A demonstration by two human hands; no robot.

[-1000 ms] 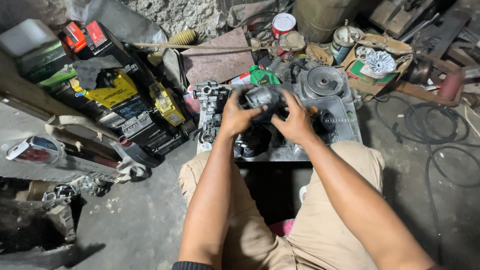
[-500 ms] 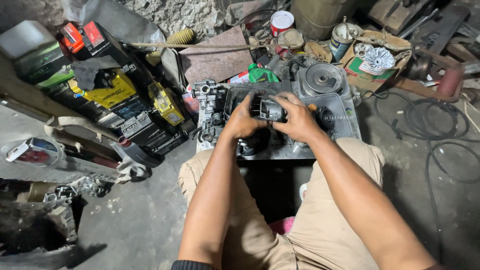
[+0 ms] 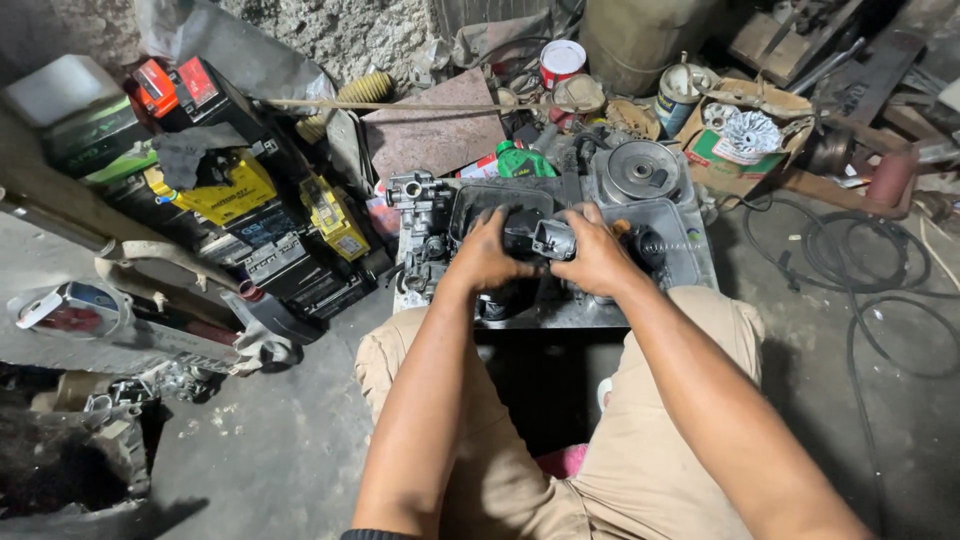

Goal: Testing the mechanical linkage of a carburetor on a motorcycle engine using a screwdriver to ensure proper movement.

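Gripping a dark metal engine part (image 3: 535,238) from both sides: left hand (image 3: 487,252) and right hand (image 3: 596,260), fingers curled tight around it, over a grey metal tray (image 3: 690,262) on the floor just ahead of the knees. What kind of part it is, hard to tell, mostly covered by the fingers.

Behind the tray: green plastic bottle (image 3: 522,162), red-and-white tin (image 3: 562,60), brown cardboard box (image 3: 738,150) with a red and green label. Left: stacked black batteries (image 3: 262,245) with yellow labels, two red-topped ones higher up.

Bare grey concrete floor (image 3: 270,450), rough stone wall (image 3: 350,35), black cables (image 3: 860,270) coiled at right.
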